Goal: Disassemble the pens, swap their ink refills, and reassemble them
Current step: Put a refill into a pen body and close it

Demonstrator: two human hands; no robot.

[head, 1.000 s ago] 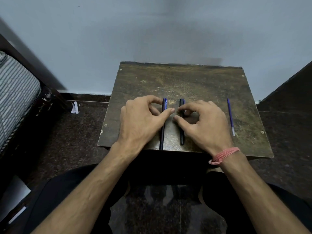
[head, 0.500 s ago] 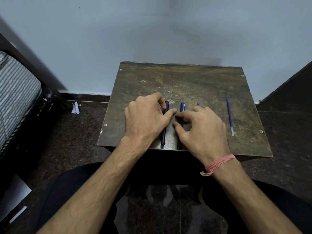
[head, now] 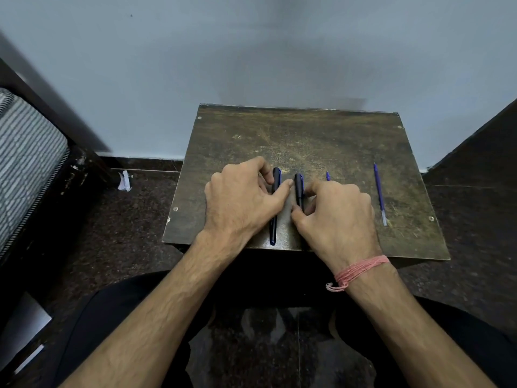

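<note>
Dark pens are lying parallel: left hand (head: 240, 203) is pinching the left pen (head: 275, 208), right hand (head: 335, 219) pinching the right pen (head: 299, 191). Loose refill (head: 379, 193) is resting near the surface (head: 321, 135) edge; a nudge risks rolling it off.

The small brown wooden table top (head: 335, 141) looks worn and matt, with many fine scratches and rubbed pale patches. The two dark blue plastic pens (head: 275, 186) near its middle are smooth, with a slight shine. The thin blue plastic ink refill (head: 379, 189) at the right has a clear, glossy near end. The pink thread wristband (head: 361, 268) looks soft and fibrous. The dark speckled stone floor (head: 279, 345) is polished and reflecting.
</note>
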